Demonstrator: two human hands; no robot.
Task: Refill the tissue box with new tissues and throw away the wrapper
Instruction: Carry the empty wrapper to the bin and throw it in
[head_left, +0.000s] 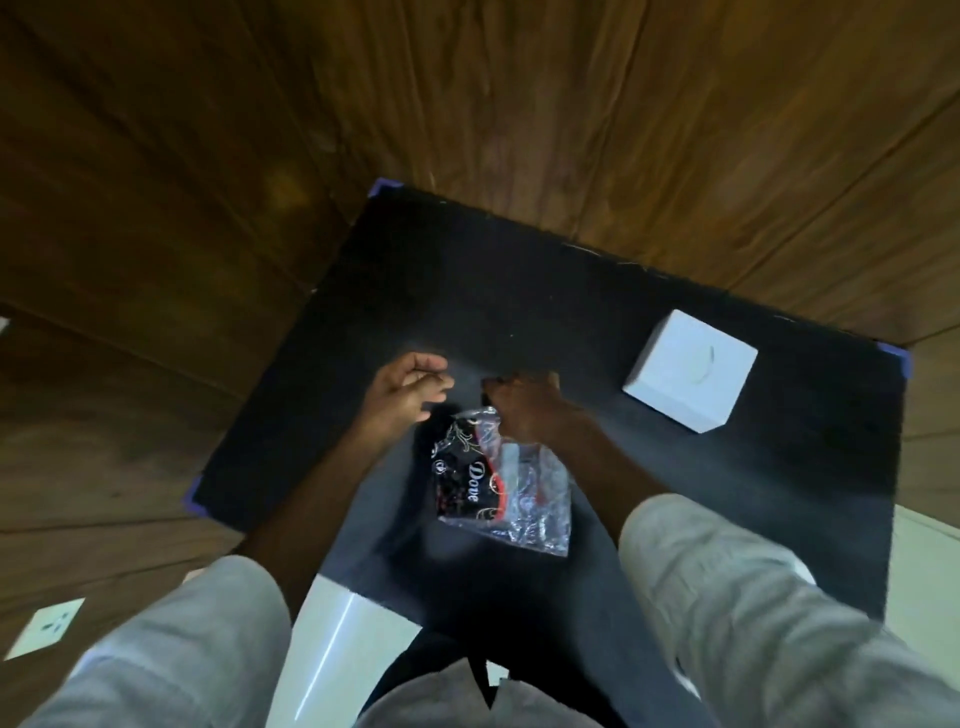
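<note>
A plastic tissue wrapper (498, 478), clear with a black and red printed part, hangs over the middle of the black table (571, 291). My right hand (524, 405) is closed on its top edge and holds it up. My left hand (410, 384) is just left of the wrapper's top, fingers loosely curled and apart, touching nothing that I can see. A white cube tissue box (691, 370) stands on the table at the right, apart from both hands. No loose tissues are visible.
The black table has purple tape at its corners (382, 186). A wood-panelled wall (519, 104) rises behind it. A white wall socket (47, 626) shows at the lower left. White floor (353, 639) lies below the table's near edge.
</note>
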